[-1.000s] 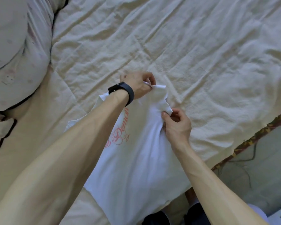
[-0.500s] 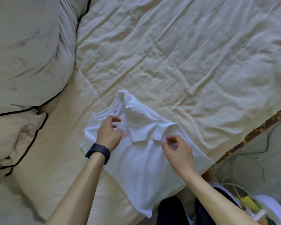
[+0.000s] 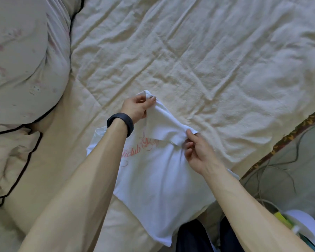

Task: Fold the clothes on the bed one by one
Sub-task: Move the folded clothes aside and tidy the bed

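My left hand (image 3: 137,106) pinches the far end of the flap (image 3: 164,122) turned in over the shirt (image 3: 158,179) and my right hand (image 3: 198,151) its near end, I judge to stretch the fold straight, the shirt lying at the bed's (image 3: 207,60) near edge.

Both bare forearms reach forward from the bottom edge, the left from lower left and the right from lower right, drawing toward each other. The left hand (image 3: 137,108) is farther out, its fingers and thumb curled and pinching a fold of the shirt (image 3: 162,179). A black band (image 3: 120,123) circles the left wrist. The right hand (image 3: 198,153), nearer, pinches the same fold between thumb and forefinger, with the other fingers loosely curled.
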### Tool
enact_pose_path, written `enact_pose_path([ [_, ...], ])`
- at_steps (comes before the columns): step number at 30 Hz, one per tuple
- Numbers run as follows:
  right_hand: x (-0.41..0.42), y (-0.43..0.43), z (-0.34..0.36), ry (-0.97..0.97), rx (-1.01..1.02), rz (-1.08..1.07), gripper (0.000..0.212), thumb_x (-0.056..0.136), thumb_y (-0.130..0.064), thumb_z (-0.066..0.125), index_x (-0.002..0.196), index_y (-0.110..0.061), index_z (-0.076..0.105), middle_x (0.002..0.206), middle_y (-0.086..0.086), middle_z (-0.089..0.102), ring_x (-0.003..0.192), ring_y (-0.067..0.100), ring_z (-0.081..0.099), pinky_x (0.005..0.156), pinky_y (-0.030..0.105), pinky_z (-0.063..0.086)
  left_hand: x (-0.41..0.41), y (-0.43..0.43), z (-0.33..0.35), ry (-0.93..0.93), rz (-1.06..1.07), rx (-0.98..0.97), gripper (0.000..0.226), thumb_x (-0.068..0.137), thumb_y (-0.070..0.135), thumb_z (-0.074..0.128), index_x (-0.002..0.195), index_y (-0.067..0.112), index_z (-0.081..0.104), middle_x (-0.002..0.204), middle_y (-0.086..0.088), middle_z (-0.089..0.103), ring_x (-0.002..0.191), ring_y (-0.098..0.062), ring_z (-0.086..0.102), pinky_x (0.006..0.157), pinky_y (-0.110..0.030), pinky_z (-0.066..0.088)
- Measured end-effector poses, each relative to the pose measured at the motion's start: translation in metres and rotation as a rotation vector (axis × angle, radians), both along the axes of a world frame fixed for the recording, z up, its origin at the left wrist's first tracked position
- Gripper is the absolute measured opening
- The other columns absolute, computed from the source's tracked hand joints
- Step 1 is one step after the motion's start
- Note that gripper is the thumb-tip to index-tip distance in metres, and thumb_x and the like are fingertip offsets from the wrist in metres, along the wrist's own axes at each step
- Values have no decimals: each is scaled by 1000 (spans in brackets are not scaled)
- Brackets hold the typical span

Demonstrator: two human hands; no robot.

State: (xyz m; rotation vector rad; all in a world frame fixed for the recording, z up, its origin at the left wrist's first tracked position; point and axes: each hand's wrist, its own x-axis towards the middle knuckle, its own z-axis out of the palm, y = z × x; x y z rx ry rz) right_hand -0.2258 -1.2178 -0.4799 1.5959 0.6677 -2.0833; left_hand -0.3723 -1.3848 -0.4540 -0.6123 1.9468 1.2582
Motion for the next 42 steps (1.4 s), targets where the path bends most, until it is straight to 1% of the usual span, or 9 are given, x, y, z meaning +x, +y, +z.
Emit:
enact_pose_path([
  [7, 2, -12, -2, 79, 254, 314, 19, 87, -31, 79, 89, -20, 64, 69, -4, 58, 50, 8, 54, 41, 21, 38, -6, 7, -22, 9, -116, -102, 36, 80, 54, 77, 106, 30, 71, 109, 1, 72, 96, -20, 72, 91, -44, 58],
  [16, 5, -19, 7, 66, 490, 715, 28, 87, -42, 74, 80, -15, 70, 69, -5, 75, 58, 15, 65, 60, 31, 53, 26, -6, -11, 84, -304, -248, 43, 88, 33, 71, 127, 31, 52, 96, 16, 60, 97, -15, 64, 79, -30, 53],
  [22, -7, 5, 27, 149, 653, 1481, 56, 88, -70, 52, 69, -20, 69, 61, -11, 72, 65, 13, 70, 77, 36, 57, 87, 4, -14, 320, -154, -368, 59, 88, 41, 66, 139, 36, 37, 130, 8, 52, 113, -15, 55, 88, -33, 48],
  [24, -10, 4, 38, 261, 917, 1619, 53, 93, -68, 45, 70, -23, 64, 73, -6, 72, 75, 20, 67, 74, 37, 53, 123, 4, -20, 429, -147, -564, 68, 89, 43, 64, 148, 33, 31, 148, 3, 38, 129, -18, 44, 103, -40, 42],
  [28, -17, -34, 37, 927, 1406, 1279, 33, 99, -37, 45, 110, -18, 69, 115, 2, 70, 108, 27, 62, 87, 46, 54, 184, 16, -43, 433, -329, -733, 75, 94, 48, 44, 158, 29, 10, 166, 5, 8, 150, -18, 19, 121, -47, 12],
  [31, -34, -49, -10, 1245, 1456, 1554, 54, 103, -36, 40, 153, -17, 45, 162, 9, 36, 152, 26, 29, 121, 49, 24, 212, 13, -59, 372, -364, -797, 76, 95, 52, 29, 160, 23, 3, 168, 3, 3, 153, -16, 6, 120, -51, 3],
  [35, -55, -28, -54, 1139, 1406, 2103, 62, 106, -55, 17, 163, -34, 6, 171, -6, -10, 154, 9, -19, 123, 58, -5, 234, 1, -63, 338, -319, -834, 71, 98, 59, 22, 160, 28, 7, 168, 6, 1, 153, -10, -5, 120, -53, -1],
  [38, -49, -37, -48, 984, 1465, 2100, 62, 106, -56, 17, 163, -37, 1, 170, -6, -12, 155, 12, -17, 122, 59, -10, 242, -18, -53, 300, -110, -835, 74, 93, 59, 34, 159, 27, 22, 167, 1, 15, 152, -19, 11, 121, -57, 11],
  [42, -34, -61, -18, 1158, 1555, 1924, 62, 100, -46, 41, 158, -25, 34, 169, 5, 20, 157, 27, 10, 121, 62, 6, 259, -56, -28, 313, 484, -936, 77, 80, 51, 63, 147, 25, 35, 156, -10, 32, 135, -33, 41, 104, -56, 38],
])
